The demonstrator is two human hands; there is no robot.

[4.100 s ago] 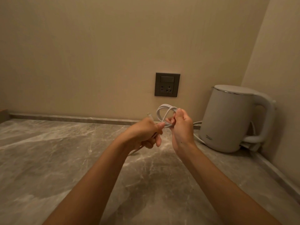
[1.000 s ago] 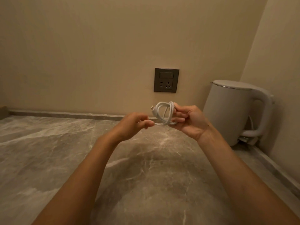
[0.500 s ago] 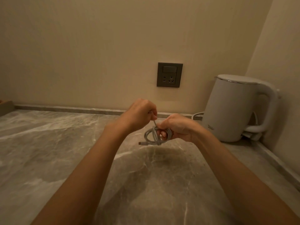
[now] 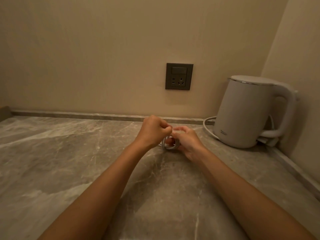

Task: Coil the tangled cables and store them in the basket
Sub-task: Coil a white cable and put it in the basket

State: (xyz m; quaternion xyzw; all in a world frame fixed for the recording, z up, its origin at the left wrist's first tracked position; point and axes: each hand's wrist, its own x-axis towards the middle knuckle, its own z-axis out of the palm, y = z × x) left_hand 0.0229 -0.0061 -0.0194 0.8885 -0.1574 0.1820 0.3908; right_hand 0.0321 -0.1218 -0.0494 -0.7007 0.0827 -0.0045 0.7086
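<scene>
Both hands work low over the tabletop (image 4: 69,161): the right hand (image 4: 186,142) holds the small cable coil (image 4: 170,146), the left hand (image 4: 152,130) seemingly pinches its loose end. Keep loops tight while tucking. No basket shows.

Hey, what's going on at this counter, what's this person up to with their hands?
A person is coiling a small white cable just above the marble counter. The right hand holds the loops together, while the left hand pinches at the top of the coil, apparently on the loose end. A kettle stands in the corner. No basket is in view.
</scene>
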